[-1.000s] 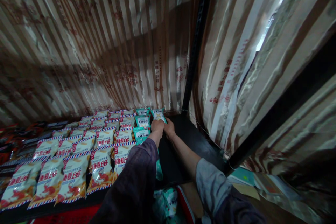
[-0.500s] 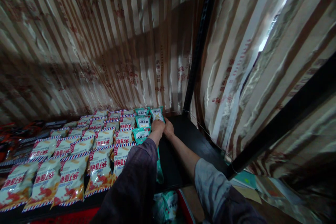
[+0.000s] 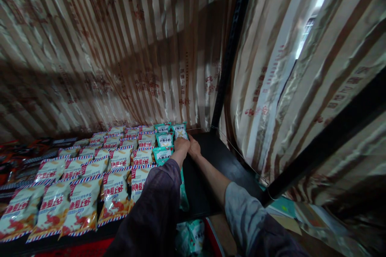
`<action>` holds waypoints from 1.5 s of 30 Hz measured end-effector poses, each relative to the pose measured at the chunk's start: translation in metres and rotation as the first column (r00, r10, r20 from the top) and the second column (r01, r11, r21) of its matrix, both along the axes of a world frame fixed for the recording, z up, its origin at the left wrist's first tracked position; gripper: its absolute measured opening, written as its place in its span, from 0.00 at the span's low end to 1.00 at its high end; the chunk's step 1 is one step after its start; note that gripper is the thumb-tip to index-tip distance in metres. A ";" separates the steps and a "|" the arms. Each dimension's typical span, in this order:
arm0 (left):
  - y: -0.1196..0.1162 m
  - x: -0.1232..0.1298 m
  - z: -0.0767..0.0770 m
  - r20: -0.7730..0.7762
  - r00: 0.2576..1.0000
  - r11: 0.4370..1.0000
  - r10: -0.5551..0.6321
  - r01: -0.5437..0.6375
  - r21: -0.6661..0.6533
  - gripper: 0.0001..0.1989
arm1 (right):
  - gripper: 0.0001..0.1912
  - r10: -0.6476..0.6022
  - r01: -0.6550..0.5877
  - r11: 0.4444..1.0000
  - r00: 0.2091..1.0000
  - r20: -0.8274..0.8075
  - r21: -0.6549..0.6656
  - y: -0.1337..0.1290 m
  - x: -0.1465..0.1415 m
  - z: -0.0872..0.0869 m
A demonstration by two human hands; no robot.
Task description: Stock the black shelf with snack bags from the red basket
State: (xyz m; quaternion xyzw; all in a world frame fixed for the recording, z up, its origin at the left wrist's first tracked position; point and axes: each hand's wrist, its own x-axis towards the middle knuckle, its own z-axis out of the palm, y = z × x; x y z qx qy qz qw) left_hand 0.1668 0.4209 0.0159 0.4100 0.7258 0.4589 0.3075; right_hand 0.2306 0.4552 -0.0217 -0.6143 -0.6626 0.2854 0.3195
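At the back of the black shelf (image 3: 211, 168), a teal-and-white snack bag (image 3: 180, 130) leans up at the end of my reach. My left hand (image 3: 182, 144) is closed on its lower end. Right beside it, my right hand (image 3: 194, 147) is curled against the same lower end, its fingertips partly hidden. Just to the left runs a column of matching teal bags (image 3: 164, 140), one behind another. Below my left wrist, part of another teal bag (image 3: 183, 194) shows from behind my sleeve.
Rows of white-and-red snack bags (image 3: 81, 204) fill the shelf's left part, with dark packets (image 3: 27, 164) farther left. A red-edged box (image 3: 214, 237) holding teal bags (image 3: 196, 235) stands below the front edge. Black posts (image 3: 230, 52) and striped sheeting (image 3: 144, 48) bound the back and right.
Both hands remain at the same teal bag with hardly any movement. The view has shifted very slightly.
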 end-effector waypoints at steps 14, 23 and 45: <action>-0.027 0.004 0.024 -0.365 0.926 0.995 -0.101 0.096 -0.033 0.12 | 0.29 -0.051 0.046 0.988 0.998 0.030 0.145 -0.011 0.009 -0.007; -0.126 0.010 0.004 -0.741 0.672 0.911 -0.026 0.321 0.258 0.20 | 0.24 0.146 -0.015 0.977 0.778 -0.610 0.215 -0.056 0.008 -0.033; -0.157 -0.026 -0.037 -0.863 0.498 0.950 0.082 0.222 0.218 0.22 | 0.31 0.174 -0.265 0.962 0.433 -0.885 0.060 -0.075 -0.037 -0.033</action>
